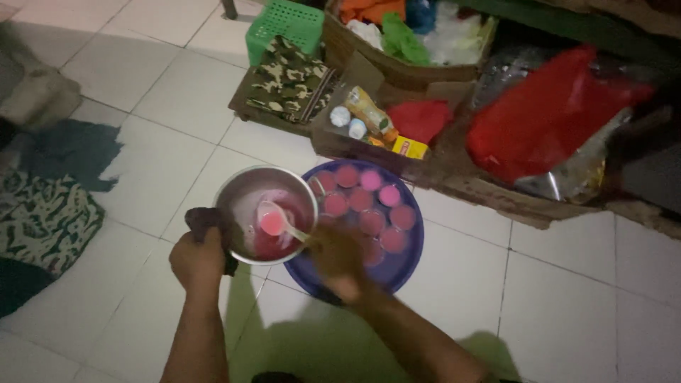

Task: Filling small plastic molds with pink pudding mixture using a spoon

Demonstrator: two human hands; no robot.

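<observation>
Left hand grips the cloth-wrapped handle of a sloshing, likely hot pot; right hand clasps the ladle.

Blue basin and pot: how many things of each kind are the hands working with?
Pink-filled cups: 10 visible; the right hand may hide more
Metal pot: 1
Ladle: 1
Blue basin: 1
Total: 13
</observation>
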